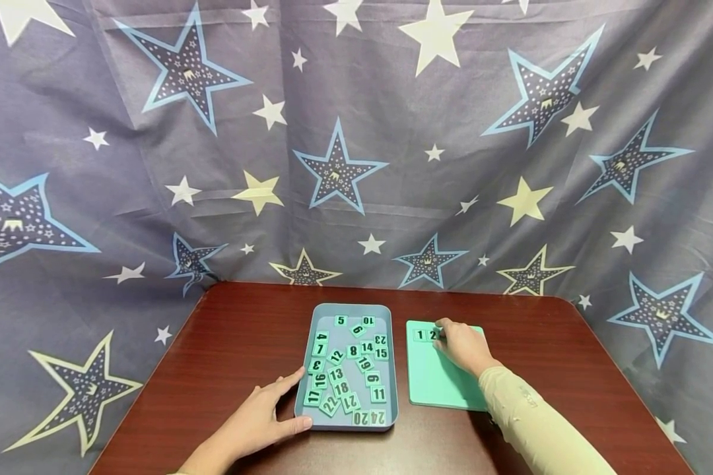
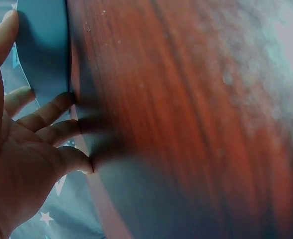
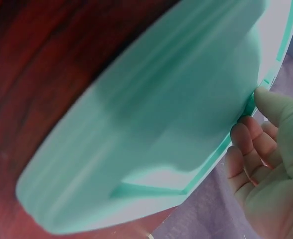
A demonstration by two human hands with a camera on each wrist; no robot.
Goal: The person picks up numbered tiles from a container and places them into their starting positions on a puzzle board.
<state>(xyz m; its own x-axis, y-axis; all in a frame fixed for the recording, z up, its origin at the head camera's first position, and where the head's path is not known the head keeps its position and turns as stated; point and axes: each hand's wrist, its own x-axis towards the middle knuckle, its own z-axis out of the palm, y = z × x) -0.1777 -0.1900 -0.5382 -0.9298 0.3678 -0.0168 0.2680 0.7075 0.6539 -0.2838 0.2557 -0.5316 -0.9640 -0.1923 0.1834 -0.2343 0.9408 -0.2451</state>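
Observation:
A blue-grey tray (image 1: pixel 346 422) holds several green number tiles (image 1: pixel 353 351) that lie scattered at various angles. At its left side rests my left hand (image 1: pixel 261 415), with the thumb at the near left corner and straight fingertips along the outer wall (image 2: pixel 44 50). To the right lies a flat green board (image 1: pixel 436 376), where a tile marked 1 (image 1: pixel 420 335) sits in the top left corner. Beside it is a tile marked 2 (image 1: pixel 432 334), partly covered by my right hand (image 1: pixel 466 346). Thumb and fingertips of that hand pinch a small green tile (image 3: pixel 250 105) at the board's edge.
A dark red wooden table (image 1: pixel 237 343) carries the tray and board, with a strip of tabletop between them. Behind it hangs a grey star-patterned curtain (image 1: pixel 386 138). My right sleeve (image 1: pixel 535 415) passes over the board's near right corner.

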